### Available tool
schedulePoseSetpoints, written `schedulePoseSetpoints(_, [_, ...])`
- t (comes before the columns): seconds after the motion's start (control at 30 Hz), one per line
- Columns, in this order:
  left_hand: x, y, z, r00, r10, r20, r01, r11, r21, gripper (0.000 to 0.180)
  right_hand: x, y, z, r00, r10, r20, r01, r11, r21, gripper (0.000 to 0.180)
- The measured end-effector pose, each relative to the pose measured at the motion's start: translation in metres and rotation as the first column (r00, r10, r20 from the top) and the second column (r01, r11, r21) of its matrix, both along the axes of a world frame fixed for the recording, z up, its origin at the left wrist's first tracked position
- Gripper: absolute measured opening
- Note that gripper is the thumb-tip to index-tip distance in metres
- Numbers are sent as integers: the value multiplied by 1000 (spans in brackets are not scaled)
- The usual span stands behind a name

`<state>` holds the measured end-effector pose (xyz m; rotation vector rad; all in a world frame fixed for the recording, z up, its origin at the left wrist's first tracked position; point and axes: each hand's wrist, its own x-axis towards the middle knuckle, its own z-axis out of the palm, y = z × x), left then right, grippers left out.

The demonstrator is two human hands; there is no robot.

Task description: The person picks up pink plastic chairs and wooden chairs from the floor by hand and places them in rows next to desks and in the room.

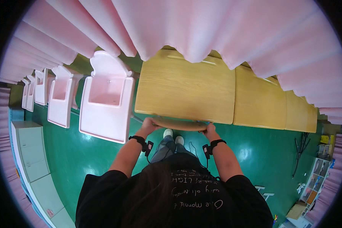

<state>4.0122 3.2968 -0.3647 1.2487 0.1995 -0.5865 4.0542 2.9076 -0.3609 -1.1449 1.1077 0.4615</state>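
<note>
Between my two hands is a curved brown wooden board (pixel 180 124), which looks like the backrest of a chair. My left hand (pixel 149 126) grips its left end and my right hand (pixel 209 130) is closed around its right end. It sits just in front of the near edge of a yellow wooden desk (pixel 186 87). Whatever lies beneath the board is mostly hidden. Black bands with small devices and cables circle both wrists.
More wooden desks (pixel 259 99) continue the row to the right. Pink high chairs with trays (pixel 104 119) line up on the left. Pink curtains (pixel 216 26) hang over the far edges. A white cabinet (pixel 36 163) stands left, a black stand (pixel 301 152) and shelves (pixel 315 178) right.
</note>
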Motion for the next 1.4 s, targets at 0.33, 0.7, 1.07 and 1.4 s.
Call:
schedulePoseSetpoints(0.33, [32,-26,62,730,144,-668,-456,831,-319,29,-2,-4,14,981,-173,-89,163,981,-106,48])
schedulePoseSetpoints(0.7, [30,-44,109,974,17,-227,81,906,416,27,-101,-87,76,994,49,95,-37,992,-124,35])
schedulePoseSetpoints(1.07, [45,-111,92,946,-324,6,315,922,226,20,-338,-114,99,909,-417,-12,400,879,-258,35])
schedulePoseSetpoints(1.4, [-66,-284,125,586,-803,-111,801,553,228,21,-576,-65,67,587,-810,-2,792,575,-204,32])
